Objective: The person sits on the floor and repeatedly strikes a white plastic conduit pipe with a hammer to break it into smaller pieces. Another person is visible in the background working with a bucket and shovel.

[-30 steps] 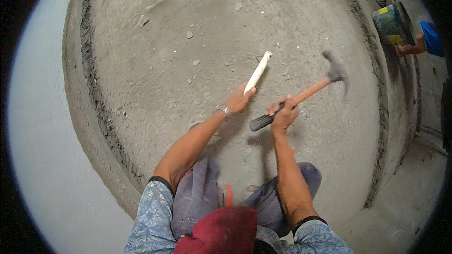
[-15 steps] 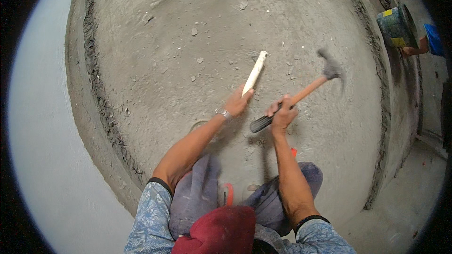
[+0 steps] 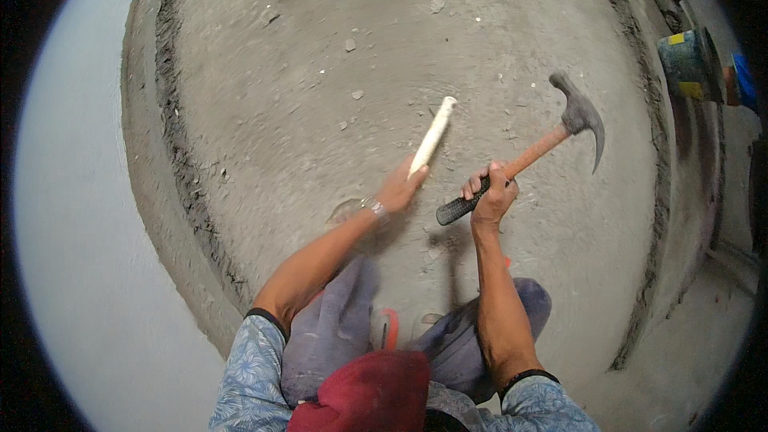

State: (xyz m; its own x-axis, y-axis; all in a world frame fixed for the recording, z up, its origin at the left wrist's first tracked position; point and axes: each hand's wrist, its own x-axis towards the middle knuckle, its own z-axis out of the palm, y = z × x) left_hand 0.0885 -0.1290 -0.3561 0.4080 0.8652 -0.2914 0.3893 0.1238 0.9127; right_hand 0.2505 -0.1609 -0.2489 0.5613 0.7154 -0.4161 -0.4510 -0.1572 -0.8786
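My left hand [image 3: 400, 189] is closed around the lower end of a short white tube [image 3: 432, 138]. The tube slants up and to the right, its far end close over the grey cement floor [image 3: 320, 144]; I cannot tell whether it touches. My right hand [image 3: 495, 194] grips a claw hammer [image 3: 539, 149] by its black grip. The hammer has an orange shaft and a dark metal head, held up to the right of the tube and apart from it. My fingers hide part of the grip and the tube's lower end.
Small chips and stones [image 3: 350, 46] lie scattered over the floor. Rough grooves run along the left and right sides, with a pale wall surface [image 3: 72, 216] at far left. At upper right is a dark bucket [image 3: 682, 66] with yellow patches, beside another person's blue sleeve [image 3: 744, 80].
The hammer has shifted slightly right, and its head, blurred before, now shows sharply. My left hand and the tube stay nearly in place. The surroundings have slid a little rightward and down in view.
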